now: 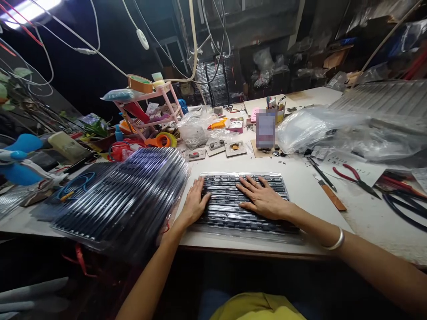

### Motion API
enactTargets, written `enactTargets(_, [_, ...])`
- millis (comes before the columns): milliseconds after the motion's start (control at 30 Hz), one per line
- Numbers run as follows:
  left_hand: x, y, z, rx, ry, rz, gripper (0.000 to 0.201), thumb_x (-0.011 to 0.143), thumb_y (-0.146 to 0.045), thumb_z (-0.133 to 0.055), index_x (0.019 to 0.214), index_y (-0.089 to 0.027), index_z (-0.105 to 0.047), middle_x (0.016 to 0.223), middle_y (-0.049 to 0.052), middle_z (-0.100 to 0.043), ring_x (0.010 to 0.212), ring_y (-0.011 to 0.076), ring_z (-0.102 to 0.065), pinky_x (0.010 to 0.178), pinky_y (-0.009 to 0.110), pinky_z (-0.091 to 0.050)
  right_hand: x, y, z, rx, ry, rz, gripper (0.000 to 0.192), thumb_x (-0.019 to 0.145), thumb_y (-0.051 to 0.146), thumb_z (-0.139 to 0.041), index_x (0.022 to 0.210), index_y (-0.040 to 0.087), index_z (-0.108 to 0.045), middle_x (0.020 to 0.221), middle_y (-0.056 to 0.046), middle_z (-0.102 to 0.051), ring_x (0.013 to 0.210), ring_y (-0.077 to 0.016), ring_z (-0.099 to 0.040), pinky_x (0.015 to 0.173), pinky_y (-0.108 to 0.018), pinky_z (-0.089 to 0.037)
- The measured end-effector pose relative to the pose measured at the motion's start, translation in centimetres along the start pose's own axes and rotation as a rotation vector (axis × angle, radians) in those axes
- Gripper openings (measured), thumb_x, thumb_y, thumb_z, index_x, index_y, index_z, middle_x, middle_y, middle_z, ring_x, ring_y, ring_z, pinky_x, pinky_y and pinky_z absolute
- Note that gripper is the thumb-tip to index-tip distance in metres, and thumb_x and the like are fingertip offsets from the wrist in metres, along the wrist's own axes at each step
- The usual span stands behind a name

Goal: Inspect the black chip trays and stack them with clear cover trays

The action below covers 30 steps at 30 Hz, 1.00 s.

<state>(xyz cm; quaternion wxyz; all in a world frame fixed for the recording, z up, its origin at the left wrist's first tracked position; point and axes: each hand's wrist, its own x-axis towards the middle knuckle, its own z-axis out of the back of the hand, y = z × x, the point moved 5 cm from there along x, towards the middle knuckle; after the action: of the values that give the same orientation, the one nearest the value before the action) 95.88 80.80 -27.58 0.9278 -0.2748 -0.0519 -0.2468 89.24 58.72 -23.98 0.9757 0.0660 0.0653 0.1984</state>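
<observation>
Cluttered white worktable [300, 186] fills the frame; at its lower centre lies a black ribbed tray [230, 209]. Your left hand [195, 204] and right hand [262, 198] both rest flat on it, fingers spread, gripping nothing. A stack of similar trays [126, 200] sits just left, red pliers [353, 175] at right.
</observation>
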Motion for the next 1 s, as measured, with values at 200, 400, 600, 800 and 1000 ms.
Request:
enactTargets(200, [-1.6,-0.8,1.8,0.060,-0.228,0.081,0.041,0.083,-0.005,-0.028,0.106,-0.017,-0.060,0.118,0.012,-0.053,0.115,0.0261,-0.046,0.097,0.045,-0.037,-0.3,0.1,-0.4,-0.025,-0.071,0.012,0.073,0.090,0.066,-0.021,0.145,0.019,-0.029,0.153,-0.008,-0.018,0.141,-0.0282,-0.012,0.110,-0.057,-0.015])
enactTargets(400, [-1.1,-1.5,1.2,0.148,-0.160,0.081,0.044,0.075,0.001,-0.034,0.102,-0.020,-0.062,0.107,0.012,-0.055,0.104,0.0289,-0.046,0.085,0.046,-0.039,-0.3,0.2,-0.1,-0.015,-0.029,-0.001,0.075,0.090,0.067,-0.019,0.146,0.018,-0.028,0.153,-0.009,-0.015,0.141,-0.0283,-0.009,0.111,-0.056,-0.014])
enactTargets(600, [1.0,-1.7,0.6,0.196,-0.114,0.079,0.036,0.074,-0.001,-0.037,0.089,-0.022,-0.063,0.094,0.011,-0.053,0.095,0.0297,-0.046,0.079,0.047,-0.038,-0.3,-0.1,-0.3,0.013,-0.090,0.022,0.072,0.090,0.066,-0.024,0.144,0.020,-0.031,0.152,-0.009,-0.020,0.141,-0.0289,-0.012,0.110,-0.058,-0.016])
enactTargets(800, [0.6,-1.8,0.8,0.146,-0.109,0.028,0.032,0.075,-0.002,-0.039,0.080,-0.021,-0.064,0.099,0.009,-0.060,0.103,0.0269,-0.051,0.090,0.049,-0.038,-0.2,-0.4,-0.7,0.016,-0.052,0.021,0.074,0.090,0.066,-0.021,0.145,0.019,-0.029,0.153,-0.009,-0.016,0.141,-0.0282,-0.009,0.111,-0.057,-0.013])
enactTargets(1000, [-1.7,-1.9,0.7,0.064,0.007,-0.070,0.036,0.088,-0.018,-0.038,0.117,-0.013,-0.059,0.129,0.012,-0.056,0.123,0.0207,-0.048,0.106,0.037,-0.036,0.0,-0.4,-0.7,0.024,0.010,0.014,0.077,0.089,0.068,-0.017,0.147,0.018,-0.024,0.154,-0.009,-0.009,0.142,-0.0287,-0.002,0.112,-0.057,-0.007])
